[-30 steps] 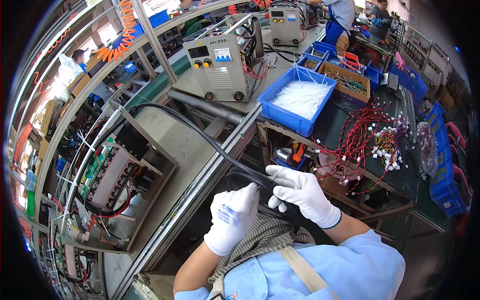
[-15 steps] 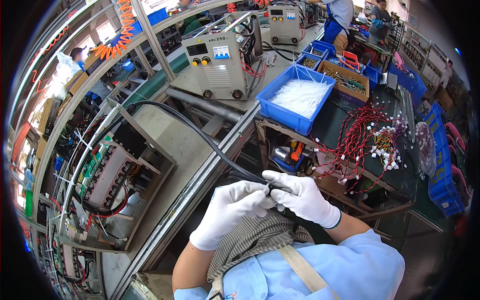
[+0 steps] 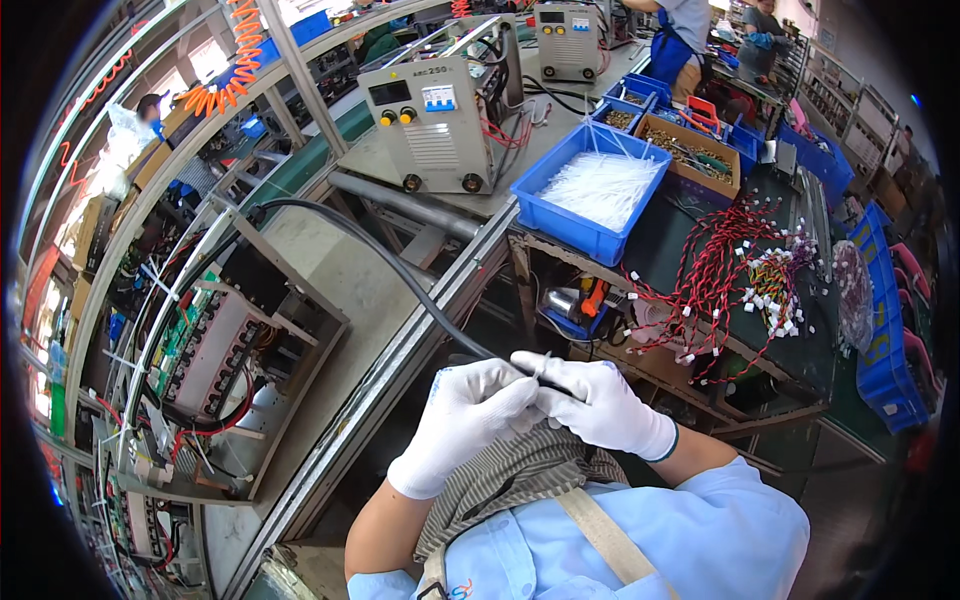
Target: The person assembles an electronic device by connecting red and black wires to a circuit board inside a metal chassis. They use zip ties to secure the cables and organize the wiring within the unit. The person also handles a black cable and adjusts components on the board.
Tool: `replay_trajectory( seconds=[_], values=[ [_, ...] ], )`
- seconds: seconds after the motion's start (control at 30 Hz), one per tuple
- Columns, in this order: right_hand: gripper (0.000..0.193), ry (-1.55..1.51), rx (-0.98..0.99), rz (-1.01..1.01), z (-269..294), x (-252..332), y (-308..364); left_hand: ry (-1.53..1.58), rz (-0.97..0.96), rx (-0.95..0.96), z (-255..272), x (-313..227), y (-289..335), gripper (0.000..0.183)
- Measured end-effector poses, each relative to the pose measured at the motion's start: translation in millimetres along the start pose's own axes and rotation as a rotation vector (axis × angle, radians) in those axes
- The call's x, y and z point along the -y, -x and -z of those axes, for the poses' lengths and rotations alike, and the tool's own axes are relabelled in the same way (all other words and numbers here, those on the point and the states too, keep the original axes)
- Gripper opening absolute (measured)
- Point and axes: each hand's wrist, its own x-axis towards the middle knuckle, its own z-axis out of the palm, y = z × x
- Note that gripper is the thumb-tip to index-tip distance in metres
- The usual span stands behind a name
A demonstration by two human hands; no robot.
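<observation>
A thick black cable (image 3: pixel 400 272) runs from the open machine chassis (image 3: pixel 225 360) on the left, across the bench edge, to my hands. My left hand (image 3: pixel 468 412), in a white glove, is closed at the cable with thumb and forefinger pinched. Right beside it my right hand (image 3: pixel 608 408), gloved in white too, has its fingers bent around the same stretch of cable. The fingertips of both hands nearly meet above my lap. The cable's end and anything small between the fingers are hidden by the gloves.
A blue bin of white cable ties (image 3: pixel 598 190) stands ahead on the right, beside a cardboard box of small metal parts (image 3: pixel 690 155). Red-and-black wire bundles (image 3: pixel 710 260) lie on the dark bench. A grey welding machine (image 3: pixel 425 130) stands further back. Metal rails (image 3: pixel 350 420) run along my left.
My hands have shifted slightly; the left thumb now presses closer to the right hand. The dark piece that showed between the fingers is now mostly covered. The view has tilted a little.
</observation>
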Motion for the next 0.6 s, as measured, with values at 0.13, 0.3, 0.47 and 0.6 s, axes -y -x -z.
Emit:
replay_trajectory(
  seconds=[0.13,0.3,0.47,0.6],
  values=[
    [0.035,0.329,-0.004,0.262,-9.2,-17.0,-5.8,-0.635,-0.48,-0.229,-6.6,14.8,3.4,0.012],
    [0.013,-0.105,-0.126,-0.039,-17.6,-30.0,1.5,-0.966,-0.476,-0.307,-11.6,13.7,-3.3,0.015],
    [0.016,-0.051,-0.02,-0.082,-27.4,-23.0,-4.5,-0.254,-0.602,-0.119,-0.4,51.3,-5.9,0.008],
    [0.039,-0.264,-0.082,-0.096,-18.4,-11.3,-0.8,0.16,-0.165,0.351,25.3,53.8,22.2,0.005]
  ],
)
